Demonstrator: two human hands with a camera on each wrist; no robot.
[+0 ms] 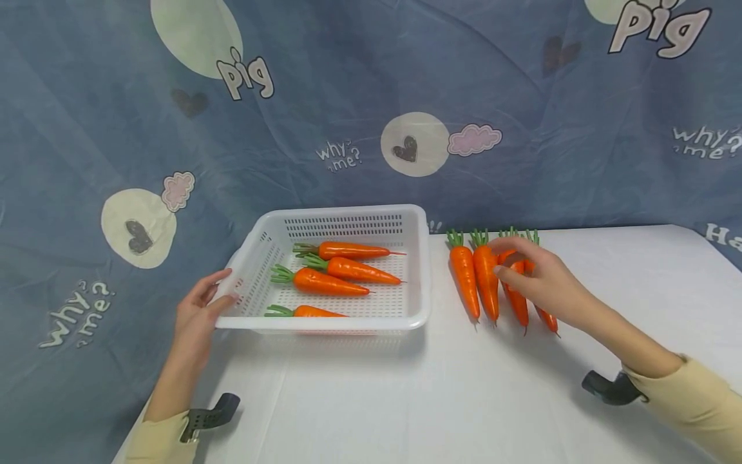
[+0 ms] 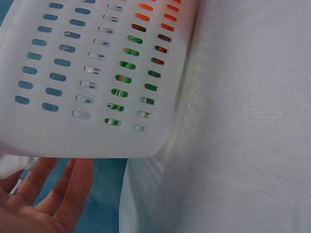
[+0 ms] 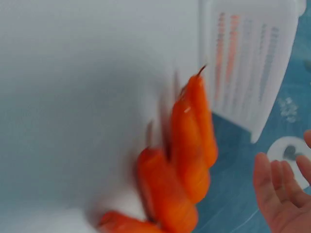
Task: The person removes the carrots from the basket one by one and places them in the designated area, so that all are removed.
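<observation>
My left hand [image 1: 197, 319] grips the near-left corner of a white perforated plastic basket [image 1: 421, 270], thumb over the rim. Four tapered orange carrots with green tops [image 1: 359, 270] lie inside. My right hand [image 1: 539, 274], fingers loosely bent and apart, holds nothing, above the right-hand pair in a row of four matching orange carrots [image 1: 485, 278] on the white cloth [image 1: 348, 399], right of the basket.

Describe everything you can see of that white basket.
The white basket looks like plastic: rectangular, open-topped, with rounded corners, a smooth rim and pierced walls and base. It sits upright on the white cloth, left of the carrot row. Four orange carrots lie inside. The person's left grip holds its left end.
</observation>
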